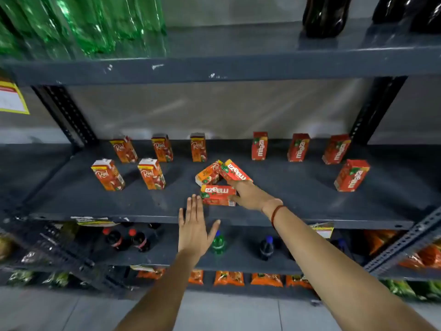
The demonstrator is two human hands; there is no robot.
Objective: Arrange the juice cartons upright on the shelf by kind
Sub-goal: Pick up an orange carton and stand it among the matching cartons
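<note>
**3 cartons down by the hands, 9 upright on shelf**

Right hand (249,195) reaches onto the grey shelf (71,199), fingers touching 2 lying Maaza cartons: front Maaza carton (218,195) flat just left of the palm, rear Maaza carton (235,172) tilted beyond the fingertips; grip not clear, cannot tell if grasping. A lying Real carton (208,173) leans against the rear one. Left hand (193,229) flat, fingers spread, holding nothing, at the shelf's front edge just below the front carton. 5 upright Real cartons (151,173) far left of the hands, 4 upright Maaza cartons (351,175) to the right.
</note>
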